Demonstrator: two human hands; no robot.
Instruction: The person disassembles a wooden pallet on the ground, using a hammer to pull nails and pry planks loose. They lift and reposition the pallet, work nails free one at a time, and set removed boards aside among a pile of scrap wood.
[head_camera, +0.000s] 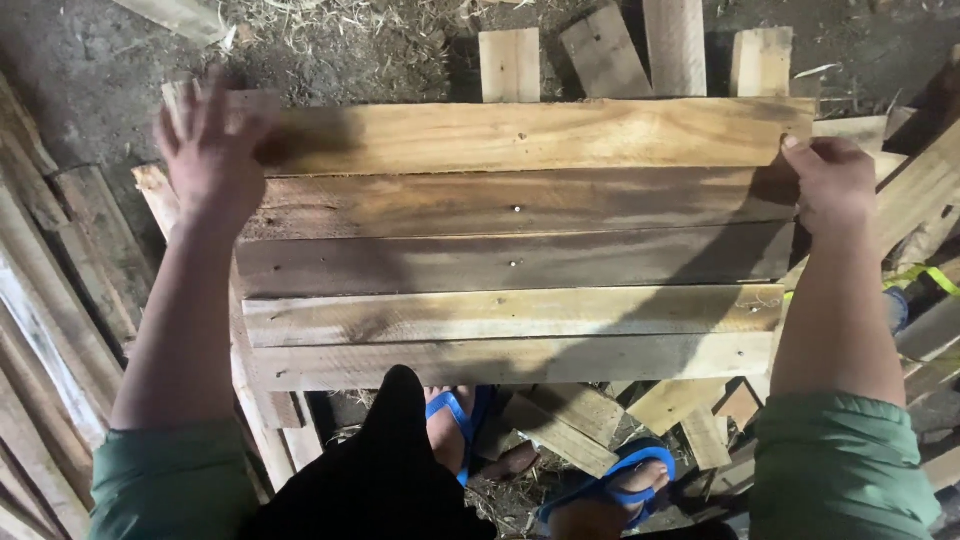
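- A view looked down from a person's head at a panel of five rough wooden boards (515, 240), nailed side by side and held flat in front of the body, above the ground.
- The left hand (212, 150) was open, fingers spread, its palm pressed on the panel's far left corner.
- The right hand (830, 180) was curled around the panel's right edge, thumb on top, gripping the far board (530, 135).
- Both arms wore green sleeves (170, 480); feet in blue sandals (455, 425) stood just below the panel's near edge.
- Loose planks (60, 270) leaned at the left, and offcuts (600, 50) lay on the dirt floor (80, 60) beyond.
- The panel's underside was hidden, so what carried it possibly was a frame.
- Handling it well would call for even pressure from both hands, keeping board ends flush and fingers clear of nail heads.
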